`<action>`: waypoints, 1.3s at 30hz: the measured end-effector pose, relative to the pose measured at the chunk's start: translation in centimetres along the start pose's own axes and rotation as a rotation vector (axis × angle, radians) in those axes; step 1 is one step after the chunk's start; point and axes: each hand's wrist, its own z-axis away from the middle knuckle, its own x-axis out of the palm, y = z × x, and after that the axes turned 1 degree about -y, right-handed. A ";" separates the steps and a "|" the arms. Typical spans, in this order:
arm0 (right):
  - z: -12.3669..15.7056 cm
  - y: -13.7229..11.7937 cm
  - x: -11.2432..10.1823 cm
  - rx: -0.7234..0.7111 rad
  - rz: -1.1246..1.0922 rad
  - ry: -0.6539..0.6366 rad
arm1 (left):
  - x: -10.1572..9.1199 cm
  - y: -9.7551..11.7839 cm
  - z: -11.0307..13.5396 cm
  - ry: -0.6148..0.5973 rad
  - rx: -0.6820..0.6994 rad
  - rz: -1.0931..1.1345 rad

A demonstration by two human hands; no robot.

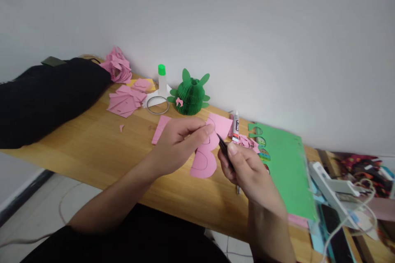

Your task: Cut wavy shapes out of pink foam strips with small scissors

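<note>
Dark clothing (151, 230) over the lap lies closest to view, and bare forearms (114, 201) reach out past it to the work. Thumb and index finger of the left hand (173, 146) are pinched together on pink paper (205, 167), with only its thickness between them. Fingers of the right hand (247, 168) curl snugly round a black pointed tool (222, 146), most likely scissors; the grip hides how far its blades part. Its tip is right at the paper's edge, though whether it bites is too small to tell.

The paper is held up between the hands, above the wooden bench (105, 152), with rounded lobes down its right side and thin drawn curves inside them. This looks like trimming along those lines, apparently with more outline left to cut. The next move seems to call for a firm pinch near the tip and a gentle turn of the paper, so the curve feeds into the blades.

Beyond stands a green honeycomb-paper figure (191, 95) wearing a small pink bow (179, 102), with a green-capped bottle (162, 79) to its left. Pink scraps (125, 100) lie farther left, near a black bag (55, 94). On the right, a glue tube (236, 125) sits beside pink cut-outs (248, 142), then a green sheet (286, 168) and a white power strip (329, 192).
</note>
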 end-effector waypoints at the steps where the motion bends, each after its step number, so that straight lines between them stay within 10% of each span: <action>1: 0.0 0.0 0.0 -0.001 -0.002 0.002 | 0.0 0.0 0.0 -0.002 0.000 0.002; 39: -0.2 0.2 0.1 -0.010 -0.023 -0.006 | 0.3 -0.1 0.1 -0.093 -0.053 0.082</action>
